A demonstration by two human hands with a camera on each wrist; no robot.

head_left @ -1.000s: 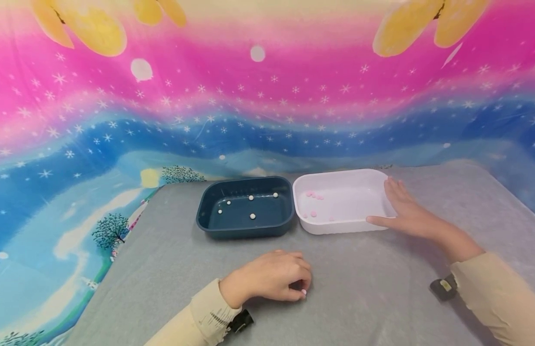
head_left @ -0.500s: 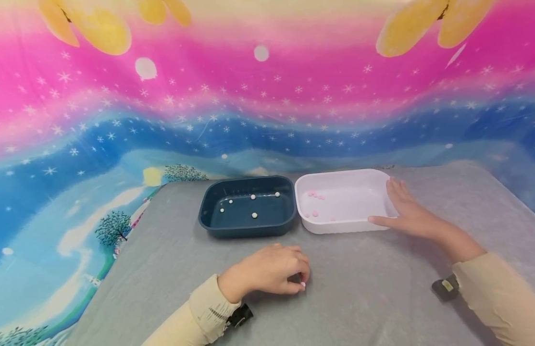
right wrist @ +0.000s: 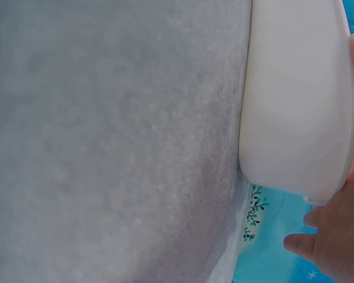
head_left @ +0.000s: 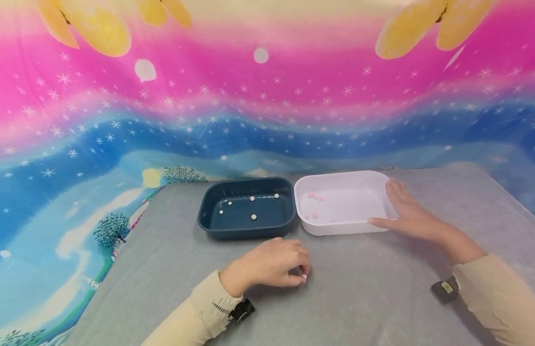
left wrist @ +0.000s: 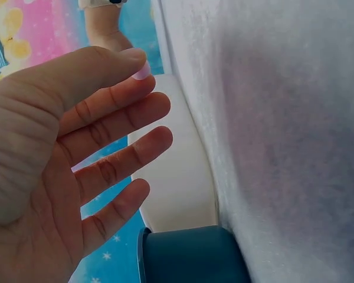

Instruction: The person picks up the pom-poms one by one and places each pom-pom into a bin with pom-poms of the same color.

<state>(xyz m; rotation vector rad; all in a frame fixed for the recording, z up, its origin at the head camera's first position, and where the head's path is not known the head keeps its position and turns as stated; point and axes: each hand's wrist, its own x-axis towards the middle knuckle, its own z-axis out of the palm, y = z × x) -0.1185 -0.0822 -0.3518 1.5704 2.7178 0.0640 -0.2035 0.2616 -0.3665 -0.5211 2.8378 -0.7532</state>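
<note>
My left hand (head_left: pixel 270 264) is just above the grey cloth, in front of the two bins. Its thumb and index finger pinch a small pink piece (left wrist: pixel 143 72), mostly covered by the fingertips; the other fingers are spread apart in the left wrist view. My right hand (head_left: pixel 412 214) touches the right end of the white plastic bin (head_left: pixel 354 228), its thumb by the front rim and its straight fingers along the right side. Several pink pieces (head_left: pixel 315 215) lie at the left inside that bin. Beside it, the dark blue bin (head_left: pixel 250 233) contains several small white balls (head_left: pixel 254 217).
Grey cloth (head_left: pixel 345 293) covers the table under both bins, which stand side by side near its back edge. A colourful printed backdrop (head_left: pixel 267 96) rises directly behind them. Dark wrist cameras (head_left: pixel 242 310) are strapped at both cuffs.
My left hand has moved a little forward, nearer the bins, with the pink piece still pinched. The right hand has stayed at the white bin.
</note>
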